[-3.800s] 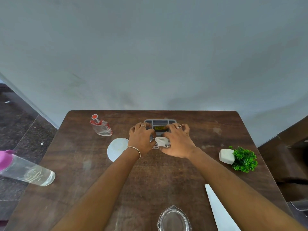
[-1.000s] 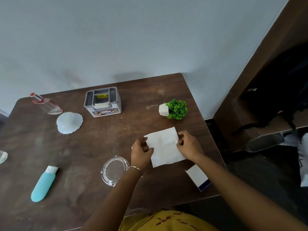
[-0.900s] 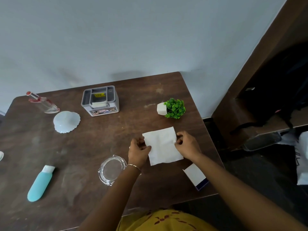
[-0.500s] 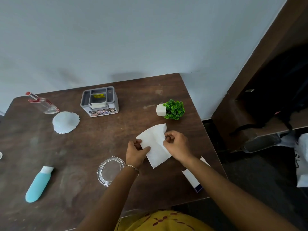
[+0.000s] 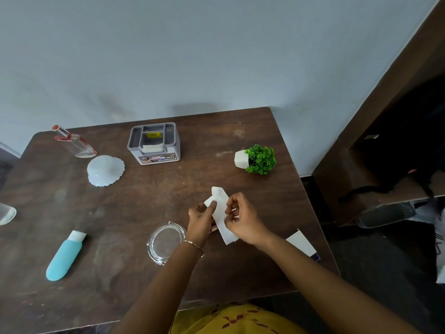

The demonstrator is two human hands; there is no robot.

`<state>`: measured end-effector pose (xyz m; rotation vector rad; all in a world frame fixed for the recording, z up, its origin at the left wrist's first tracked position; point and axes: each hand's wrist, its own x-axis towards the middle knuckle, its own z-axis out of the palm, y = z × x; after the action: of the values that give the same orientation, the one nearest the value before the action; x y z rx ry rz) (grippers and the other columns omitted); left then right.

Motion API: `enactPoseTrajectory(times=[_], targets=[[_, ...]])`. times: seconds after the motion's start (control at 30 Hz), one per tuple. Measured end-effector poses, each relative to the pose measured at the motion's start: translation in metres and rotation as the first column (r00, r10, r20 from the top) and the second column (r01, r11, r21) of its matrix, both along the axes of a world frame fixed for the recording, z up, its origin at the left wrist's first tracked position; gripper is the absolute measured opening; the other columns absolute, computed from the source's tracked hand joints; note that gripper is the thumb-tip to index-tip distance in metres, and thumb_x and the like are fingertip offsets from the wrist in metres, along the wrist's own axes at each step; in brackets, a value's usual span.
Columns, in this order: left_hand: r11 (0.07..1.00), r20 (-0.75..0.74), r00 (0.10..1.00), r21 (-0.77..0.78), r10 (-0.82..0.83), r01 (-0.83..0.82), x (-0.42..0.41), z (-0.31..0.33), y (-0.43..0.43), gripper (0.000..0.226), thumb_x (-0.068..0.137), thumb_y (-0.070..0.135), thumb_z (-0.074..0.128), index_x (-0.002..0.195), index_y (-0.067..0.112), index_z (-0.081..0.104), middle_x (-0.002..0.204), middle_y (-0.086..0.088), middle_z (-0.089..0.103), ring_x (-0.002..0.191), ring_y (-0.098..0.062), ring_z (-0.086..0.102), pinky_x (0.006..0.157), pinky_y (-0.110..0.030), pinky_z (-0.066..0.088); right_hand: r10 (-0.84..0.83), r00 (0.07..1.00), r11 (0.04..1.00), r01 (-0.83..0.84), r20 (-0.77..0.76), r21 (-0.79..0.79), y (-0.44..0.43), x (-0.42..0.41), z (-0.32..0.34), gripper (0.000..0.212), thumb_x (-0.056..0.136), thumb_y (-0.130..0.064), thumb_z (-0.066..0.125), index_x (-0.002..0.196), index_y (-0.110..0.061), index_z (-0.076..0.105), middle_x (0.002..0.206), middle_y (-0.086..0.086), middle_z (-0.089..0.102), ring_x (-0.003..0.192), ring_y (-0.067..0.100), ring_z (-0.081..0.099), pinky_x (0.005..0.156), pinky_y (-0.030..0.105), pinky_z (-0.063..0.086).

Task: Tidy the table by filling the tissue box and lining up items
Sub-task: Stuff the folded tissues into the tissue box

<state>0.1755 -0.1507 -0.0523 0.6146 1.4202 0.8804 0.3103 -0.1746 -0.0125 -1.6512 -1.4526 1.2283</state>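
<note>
A white tissue [image 5: 220, 201] is folded into a narrow strip just above the brown table [image 5: 144, 203]. My left hand [image 5: 201, 220] pinches its left edge with the thumb on top. My right hand [image 5: 243, 219] pinches its right edge with curled fingers. The grey tissue box [image 5: 154, 143] stands at the back of the table with a folded tissue showing in its front slot. A white tissue pack [image 5: 301, 243] lies by the table's right edge, under my right forearm.
On the table are a small green plant in a white pot [image 5: 256, 159] lying on its side, a glass ashtray [image 5: 165, 242], a white scalloped dish [image 5: 106, 170], a clear bottle with red cap [image 5: 74, 145] and a teal tube [image 5: 63, 257]. A dark shelf stands at the right.
I left the tissue box and turned to a flat tissue near the right edge. Over the last second both hands lifted it and folded it from a square into a narrow strip.
</note>
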Motion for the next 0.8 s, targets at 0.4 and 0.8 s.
enactPoseTrajectory(times=[0.4, 0.8], targets=[[0.996, -0.033, 0.996, -0.027, -0.088, 0.087, 0.008, 0.001, 0.006, 0.038, 0.086, 0.003, 0.063, 0.119, -0.002, 0.046, 0.085, -0.008, 0.065, 0.073, -0.019, 0.063, 0.05, -0.027, 0.052, -0.187, 0.978, 0.982, 0.186, -0.091, -0.013, -0.001, 0.008, 0.004, 0.021, 0.081, -0.006, 0.062, 0.097, -0.009, 0.049, 0.083, -0.001, 0.052, 0.075, 0.011, 0.051, 0.072, 0.023, 0.044], [1.0, 0.185, 0.983, 0.005, -0.007, 0.007, 0.011, 0.035, 0.015, 0.017, 0.093, 0.007, 0.048, 0.076, 0.009, 0.052, 0.087, -0.011, 0.064, 0.08, -0.023, 0.062, 0.071, -0.038, 0.053, -0.124, 0.948, 0.955, 0.033, -0.295, -0.293, 0.013, 0.026, 0.002, 0.022, 0.095, -0.026, 0.057, 0.109, -0.011, 0.063, 0.105, -0.004, 0.07, 0.093, 0.008, 0.068, 0.076, 0.021, 0.056]])
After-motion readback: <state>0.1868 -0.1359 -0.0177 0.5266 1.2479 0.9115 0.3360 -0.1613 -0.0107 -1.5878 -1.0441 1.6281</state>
